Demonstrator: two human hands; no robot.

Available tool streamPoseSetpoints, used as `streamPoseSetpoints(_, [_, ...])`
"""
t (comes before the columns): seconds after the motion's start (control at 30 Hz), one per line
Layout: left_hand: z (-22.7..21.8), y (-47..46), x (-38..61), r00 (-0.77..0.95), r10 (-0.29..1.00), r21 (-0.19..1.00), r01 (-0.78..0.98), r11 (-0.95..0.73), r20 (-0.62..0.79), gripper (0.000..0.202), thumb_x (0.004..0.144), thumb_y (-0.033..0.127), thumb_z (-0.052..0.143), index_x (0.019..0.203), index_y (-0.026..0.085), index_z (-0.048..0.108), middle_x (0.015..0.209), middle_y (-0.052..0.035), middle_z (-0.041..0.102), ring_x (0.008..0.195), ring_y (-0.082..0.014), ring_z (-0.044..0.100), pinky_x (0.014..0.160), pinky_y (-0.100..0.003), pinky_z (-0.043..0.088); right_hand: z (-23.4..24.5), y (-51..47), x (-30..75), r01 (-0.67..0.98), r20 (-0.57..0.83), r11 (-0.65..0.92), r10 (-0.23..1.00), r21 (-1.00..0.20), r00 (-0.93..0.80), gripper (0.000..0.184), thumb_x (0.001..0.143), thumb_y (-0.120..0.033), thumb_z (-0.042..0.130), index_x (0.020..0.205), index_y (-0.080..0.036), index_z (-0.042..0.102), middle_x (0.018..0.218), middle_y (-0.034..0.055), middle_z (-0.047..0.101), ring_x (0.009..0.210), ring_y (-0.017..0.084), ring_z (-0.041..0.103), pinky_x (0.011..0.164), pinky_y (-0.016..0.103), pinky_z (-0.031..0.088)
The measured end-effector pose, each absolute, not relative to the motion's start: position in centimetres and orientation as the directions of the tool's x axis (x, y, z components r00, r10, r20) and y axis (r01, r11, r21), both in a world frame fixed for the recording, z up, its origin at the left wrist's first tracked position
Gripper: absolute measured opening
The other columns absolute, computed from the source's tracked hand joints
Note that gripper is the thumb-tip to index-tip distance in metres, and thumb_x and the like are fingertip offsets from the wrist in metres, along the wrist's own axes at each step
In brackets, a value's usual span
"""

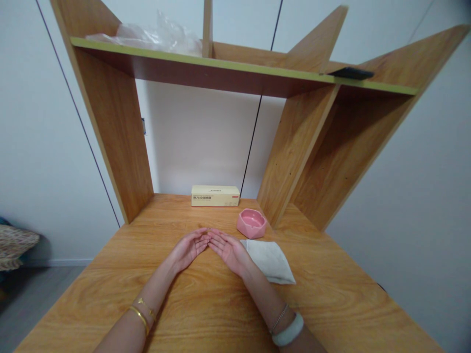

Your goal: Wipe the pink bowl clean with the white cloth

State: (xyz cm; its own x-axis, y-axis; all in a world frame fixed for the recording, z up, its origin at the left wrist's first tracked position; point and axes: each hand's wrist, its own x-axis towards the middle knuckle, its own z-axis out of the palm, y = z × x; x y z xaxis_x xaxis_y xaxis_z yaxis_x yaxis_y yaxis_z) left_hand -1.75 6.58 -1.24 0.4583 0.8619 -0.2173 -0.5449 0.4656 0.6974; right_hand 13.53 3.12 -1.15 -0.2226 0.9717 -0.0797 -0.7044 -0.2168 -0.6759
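Note:
My left hand (188, 248) and my right hand (228, 249) lie palm up on the wooden desk (110, 289), fingertips touching in the middle. Both are open and hold nothing. Gold bangles circle my left wrist; a pale bangle and a thin chain are on my right wrist. A folded grey-white cloth (271, 261) lies just right of my right hand, touching its edge. A pink square ashtray (251, 223) stands beyond the cloth. A cream rectangular box (215, 195) lies at the back of the desk against the wall.
A wooden hutch rises from the desk, with a left side panel (114, 132) and slanted dividers (298, 147) on the right. Its upper shelf (221, 63) bears a crumpled clear plastic bag (158, 37) and a flat black object (351, 73). White wall behind.

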Motion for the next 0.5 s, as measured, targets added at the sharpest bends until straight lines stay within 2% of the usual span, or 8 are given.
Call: streamPoseSetpoints(0.5, [-0.97, 6.45, -1.68, 0.449, 0.866, 0.702, -0.542, 0.461, -0.222, 0.019, 0.079, 0.003, 0.046, 0.089, 0.008, 0.062, 0.07, -0.0067, 0.066, 0.062, -0.0097, 0.062, 0.066, -0.019, 0.05, -1.12, 3.03, 13.53, -0.709, -0.074, -0.216, 0.971, -0.671, -0.225, 0.019, 0.075, -0.019, 0.055, 0.089, -0.01, 0.065, 0.097, 0.01, 0.067, 0.094, 0.017, 0.06, 0.096, 0.034, 0.037])
